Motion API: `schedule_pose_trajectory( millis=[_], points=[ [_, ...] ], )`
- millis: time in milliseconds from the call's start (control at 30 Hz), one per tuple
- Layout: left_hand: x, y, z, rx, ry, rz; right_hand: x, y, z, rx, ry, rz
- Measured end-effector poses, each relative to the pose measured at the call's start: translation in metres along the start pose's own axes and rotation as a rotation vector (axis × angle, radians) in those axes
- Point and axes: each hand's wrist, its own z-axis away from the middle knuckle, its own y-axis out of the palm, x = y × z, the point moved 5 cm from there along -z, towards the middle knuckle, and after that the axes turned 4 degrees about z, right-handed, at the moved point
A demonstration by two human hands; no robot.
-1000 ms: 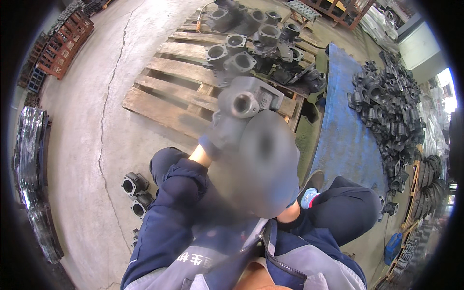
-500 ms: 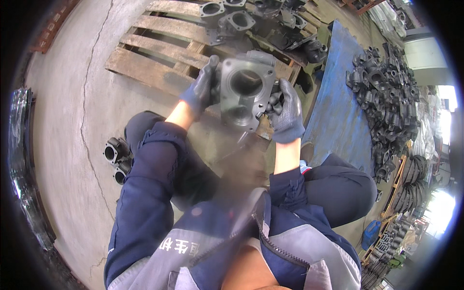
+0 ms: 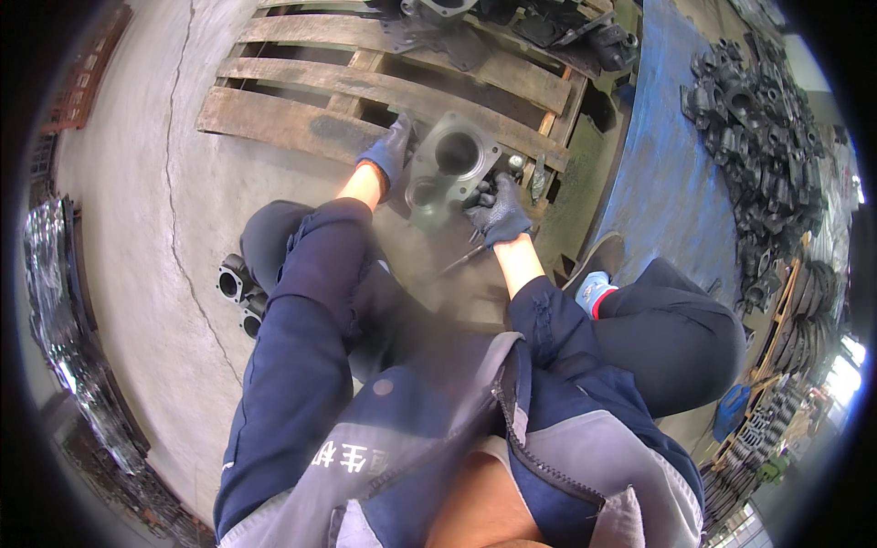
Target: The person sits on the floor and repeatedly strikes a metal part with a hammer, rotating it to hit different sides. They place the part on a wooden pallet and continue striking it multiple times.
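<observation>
Before me, a gloved left hand point(image 3: 393, 157) and right hand point(image 3: 501, 214) grip a grey casting point(image 3: 446, 182) from 2 sides — right fingers curled, left ones partly hidden. A wooden pallet point(image 3: 274, 119) lies beyond.

The pallet point(image 3: 274, 121) is weathered brown wood, striped by dark gaps. At its near edge, the casting point(image 3: 454, 184) is plain grey, its 2 round openings darker. Left of that casting, as the worker sits, the left hand point(image 3: 391, 153) wears a glove of blue and dark grey; the right hand point(image 3: 501, 215) wears near-black grey. Right of the pallet runs a bright blue sheet point(image 3: 662, 173), scuffed brownish, and past it a charcoal heap of castings point(image 3: 756, 137). On the pallet's near side I see a navy jacket point(image 3: 607, 457) with pale grey panels and white lettering, and a light-blue sock point(image 3: 592, 289) banded red. Left of the pallet, the pale grey floor point(image 3: 132, 183) carries 1 dark crack line.
</observation>
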Motion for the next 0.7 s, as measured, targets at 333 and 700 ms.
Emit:
schedule_pose_trajectory(
  millis=[333, 700],
  points=[
    [0.028, -0.045, -0.004, 0.177, 0.060, -0.566, -0.018, -0.004, -0.011, -0.047, -0.128, 0.144],
    [0.001, -0.017, 0.039, -0.181, 0.246, -0.982, 0.018, -0.018, 0.054, -0.311, 0.175, 1.798]
  ],
)
